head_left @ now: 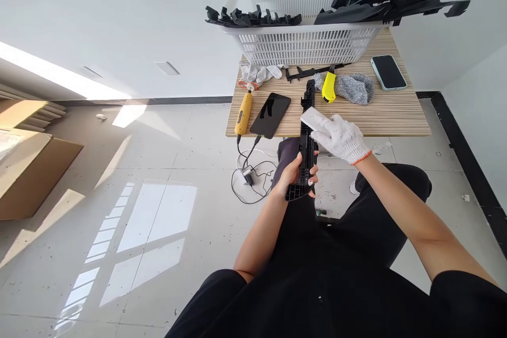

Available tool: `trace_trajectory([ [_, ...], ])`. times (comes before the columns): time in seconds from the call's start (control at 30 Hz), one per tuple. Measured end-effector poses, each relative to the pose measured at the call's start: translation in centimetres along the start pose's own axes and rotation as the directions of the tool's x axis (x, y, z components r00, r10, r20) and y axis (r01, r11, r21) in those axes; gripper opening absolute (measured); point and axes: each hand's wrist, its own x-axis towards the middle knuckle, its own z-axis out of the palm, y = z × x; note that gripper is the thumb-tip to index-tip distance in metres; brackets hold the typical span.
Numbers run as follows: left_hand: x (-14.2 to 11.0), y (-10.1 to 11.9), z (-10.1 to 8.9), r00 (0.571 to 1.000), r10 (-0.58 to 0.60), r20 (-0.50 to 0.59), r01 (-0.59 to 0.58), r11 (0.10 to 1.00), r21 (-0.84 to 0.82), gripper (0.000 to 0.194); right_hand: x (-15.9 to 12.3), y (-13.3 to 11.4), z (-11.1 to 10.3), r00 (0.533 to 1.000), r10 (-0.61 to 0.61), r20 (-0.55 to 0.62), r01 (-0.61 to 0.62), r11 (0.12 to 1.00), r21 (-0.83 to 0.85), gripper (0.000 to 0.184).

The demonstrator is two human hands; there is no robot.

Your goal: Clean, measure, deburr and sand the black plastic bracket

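Note:
My left hand, bare, is closed round the lower half of a long black plastic part with a ribbed, hollow face. The part stands roughly lengthwise in front of me, its far end over the table edge. My right hand wears a white knitted glove with an orange cuff. Its fingers are closed on a flat pale piece that lies against the part's upper middle; what kind of piece it is I cannot make out. Beyond the part, a yellow-handled cutter rests on a grey knitted glove.
A white basket with several black plastic parts stands at the table's back. On the table lie a black caliper, white glove, yellow corded tool, dark phone and pale-cased phone. Cables trail below.

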Motion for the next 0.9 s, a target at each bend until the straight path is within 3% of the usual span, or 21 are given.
trace_trajectory([
  [0.13,-0.1,0.1,-0.2,1.000,0.012,0.004,-0.012,0.999,-0.048,0.053,0.5,0.1,0.2,0.995,0.093,-0.035,-0.092,0.995,0.024,0.075],
  [0.27,0.0,0.0,-0.5,0.998,0.045,0.036,-0.044,0.998,-0.034,0.056,0.5,0.2,0.2,1.000,-0.022,-0.016,0.023,0.999,0.044,0.075],
  [0.4,0.4,0.0,-0.8,0.998,0.015,0.054,-0.014,1.000,-0.014,0.055,0.4,0.6,0.0,0.995,0.089,-0.036,-0.087,0.995,0.049,0.075],
  [0.6,0.5,-0.1,-0.8,1.000,-0.002,0.003,0.002,1.000,-0.020,0.051,0.7,1.3,0.3,1.000,-0.008,-0.015,0.008,1.000,0.030,0.077],
  [0.9,0.3,-0.2,-0.7,0.999,-0.018,0.027,0.019,0.999,-0.031,0.050,0.8,1.4,0.5,0.999,0.023,-0.049,-0.023,1.000,0.007,0.080],
])
